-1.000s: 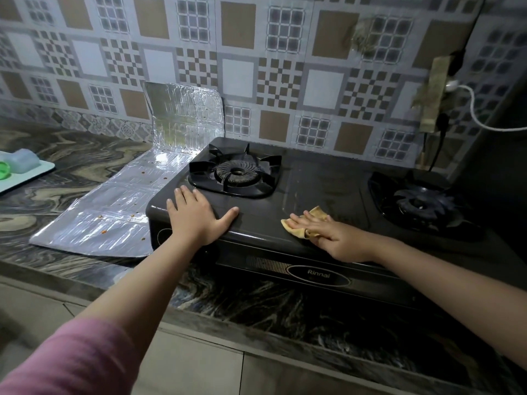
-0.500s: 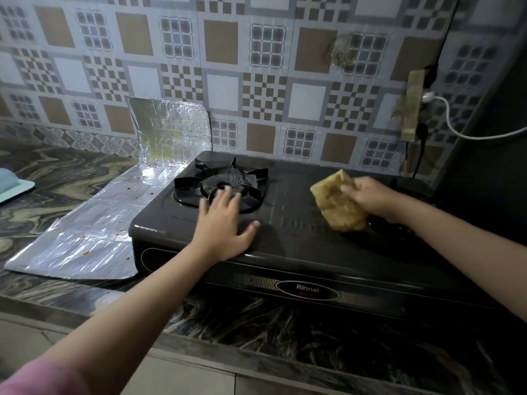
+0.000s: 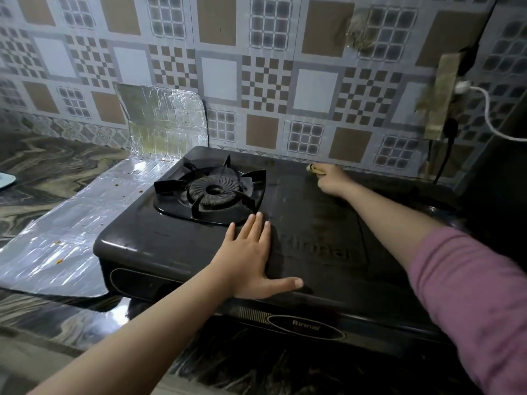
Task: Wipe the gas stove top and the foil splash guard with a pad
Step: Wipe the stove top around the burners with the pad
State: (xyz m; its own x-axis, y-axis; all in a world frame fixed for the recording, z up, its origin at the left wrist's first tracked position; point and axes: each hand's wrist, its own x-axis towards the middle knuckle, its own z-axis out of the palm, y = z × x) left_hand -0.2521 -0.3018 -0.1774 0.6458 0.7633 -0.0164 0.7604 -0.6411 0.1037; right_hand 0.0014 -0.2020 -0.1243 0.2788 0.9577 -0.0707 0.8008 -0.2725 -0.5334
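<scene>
Pad [image 3: 313,168], bunched in the right hand's [image 3: 332,181] grip, scrubs the stove top's [image 3: 313,223] back edge while the left hand [image 3: 251,262] presses flat, fingers spread; crumb-dotted foil splash guard [image 3: 85,223] likely follows.

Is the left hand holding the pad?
No, the left hand lies flat on the stove top; the right hand grips the pad.

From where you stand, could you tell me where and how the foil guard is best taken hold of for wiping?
Probably the upright panel's top edge, from above. The foil guard lies bent, one part flat on the counter, one standing against the wall, so only that edge is free. The left hand is nearer it, flat on the stove.
</scene>
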